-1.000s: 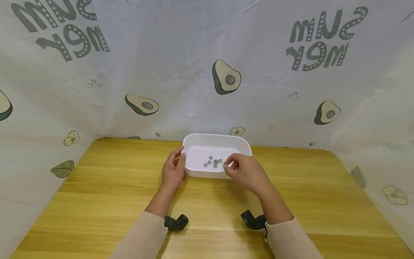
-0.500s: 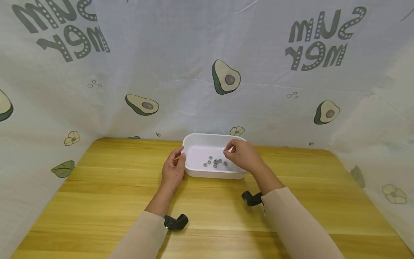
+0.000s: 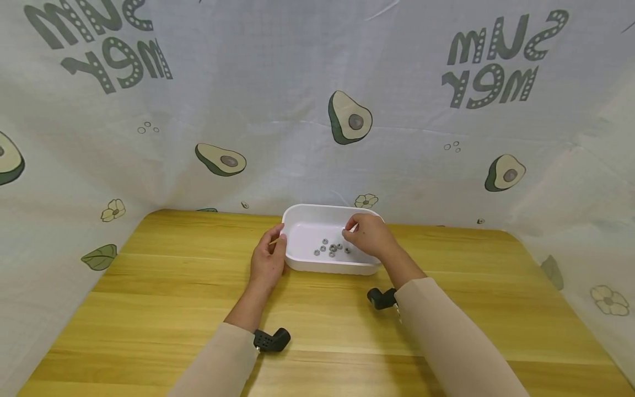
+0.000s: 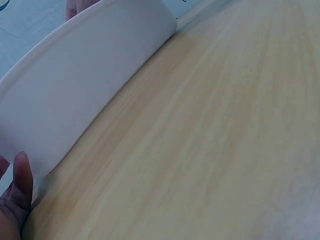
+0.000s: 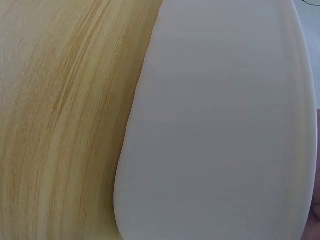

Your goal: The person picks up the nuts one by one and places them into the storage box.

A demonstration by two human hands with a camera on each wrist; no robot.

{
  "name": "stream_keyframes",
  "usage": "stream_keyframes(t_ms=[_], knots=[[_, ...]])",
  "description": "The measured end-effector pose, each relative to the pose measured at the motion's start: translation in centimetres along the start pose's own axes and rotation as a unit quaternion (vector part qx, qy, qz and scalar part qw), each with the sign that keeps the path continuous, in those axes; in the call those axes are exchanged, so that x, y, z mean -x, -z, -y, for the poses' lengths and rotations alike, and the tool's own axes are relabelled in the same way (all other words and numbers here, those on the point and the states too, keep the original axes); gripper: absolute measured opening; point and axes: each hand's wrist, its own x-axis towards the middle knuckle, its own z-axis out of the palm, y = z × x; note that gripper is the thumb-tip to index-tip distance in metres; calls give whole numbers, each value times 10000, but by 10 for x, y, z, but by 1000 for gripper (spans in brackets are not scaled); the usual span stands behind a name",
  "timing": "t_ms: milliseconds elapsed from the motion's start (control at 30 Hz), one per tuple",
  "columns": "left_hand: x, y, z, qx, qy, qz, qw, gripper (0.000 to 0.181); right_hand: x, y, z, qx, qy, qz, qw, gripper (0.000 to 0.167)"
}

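A white plastic tray (image 3: 329, 268) sits at the back of the wooden table, and several small metal nuts (image 3: 333, 248) lie on its floor. My left hand (image 3: 267, 263) holds the tray's left end; the left wrist view shows the thumb (image 4: 22, 175) against the outer wall. Over the tray's right part, my right hand (image 3: 370, 237) has thumb and index finger pinched together low inside, seemingly on a nut mostly hidden by the fingertips. The right wrist view is mostly the tray's outer wall (image 5: 215, 120), with a sliver of hand at the right edge.
Behind the tray hangs a pale curtain (image 3: 278, 138) printed with avocados and mirrored lettering, close to the table's back edge. The wooden tabletop (image 3: 317, 325) extends in front and to both sides. A black wrist camera (image 3: 272, 340) sits on the left sleeve.
My right hand has moved from the tray's front toward its back, uncovering a nut where its fingertips were. Over the last half second it has stayed nearly still. My left hand keeps its place.
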Motion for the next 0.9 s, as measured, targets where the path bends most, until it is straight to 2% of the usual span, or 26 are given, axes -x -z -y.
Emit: stream_keyframes(t_ms=[200, 367, 733, 900], knots=[[0, 0, 0, -9, -18, 13, 10000, 39, 0, 0, 0, -27, -166, 3, 9999, 29], [0, 0, 0, -33, 18, 16, 10000, 39, 2, 1, 0, -49, -227, -52, 9997, 28], [0, 2, 2, 84, 123, -18, 9999, 39, 10, 0, 2, -155, -216, -186, 9995, 27], [1, 4, 1, 201, 71, -34, 9998, 43, 19, 1, 0, -309, -135, -306, 9990, 26]])
